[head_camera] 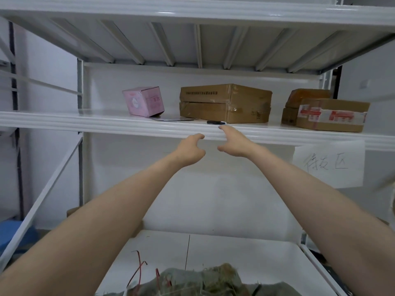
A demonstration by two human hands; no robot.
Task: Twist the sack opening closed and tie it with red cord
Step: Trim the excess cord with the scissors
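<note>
Head view shows the left hand (190,151) and right hand (234,143) raised before the shelf edge (128,124), each grip released and empty, with the sack (198,280) and red cord (139,268) far below it.

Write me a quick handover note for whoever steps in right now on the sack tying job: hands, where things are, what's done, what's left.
Left hand: empty, fingers curled, raised in front of the middle shelf edge.
Right hand: empty, open, fingertips at the shelf lip near a small dark object; I cannot tell what it is.
Sack: on the lower shelf at the bottom of the view, neither hand on it.
Red cord: loose strands sticking up at the sack's left side.
Done: cannot confirm a twist or knot; the opening is cut off by the frame.
Left: bring both hands down, check the neck, twist it closed, tie it with the cord.
</note>
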